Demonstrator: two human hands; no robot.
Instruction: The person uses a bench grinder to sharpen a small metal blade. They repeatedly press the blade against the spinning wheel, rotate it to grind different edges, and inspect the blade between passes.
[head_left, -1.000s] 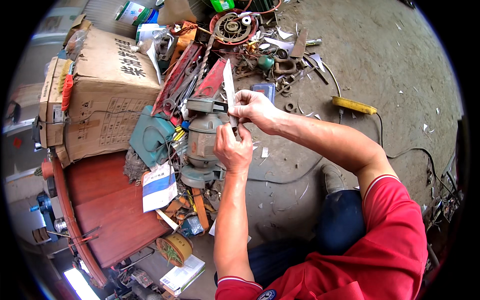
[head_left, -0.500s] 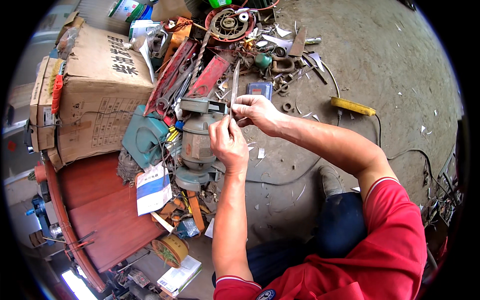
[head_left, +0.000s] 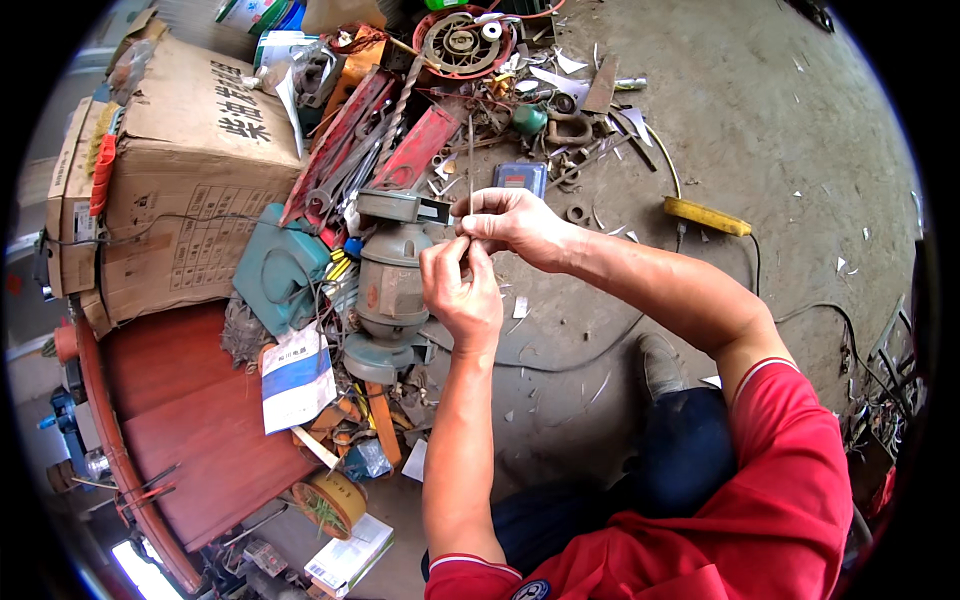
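A long, thin metal strip, shaped like a narrow blade [head_left: 471, 160], points away from me, its edge turned up so that it shows as a line. My right hand [head_left: 520, 226] pinches it between thumb and fingers. Just nearer, my left hand [head_left: 462, 290] is closed with its fingertips at the strip's near end, which the fingers hide. Left of both hands stands a grey-green bench grinder [head_left: 392, 285], its far wheel guard close to my right fingertips. Neither hand appears to touch the grinder.
Red metal trays of wrenches [head_left: 345, 150], a large cardboard box [head_left: 190, 175] and a teal case [head_left: 280, 268] crowd the left. Beyond my hands lie a blue-grey box [head_left: 520, 178] and scrap metal. A yellow power strip [head_left: 707, 215] with trailing cable rests on the floor at right.
The metal strip has turned from showing its broad side to showing its narrow edge. Both hands stay close together, with fingers slightly shifted. The surroundings have slid a little left in view.
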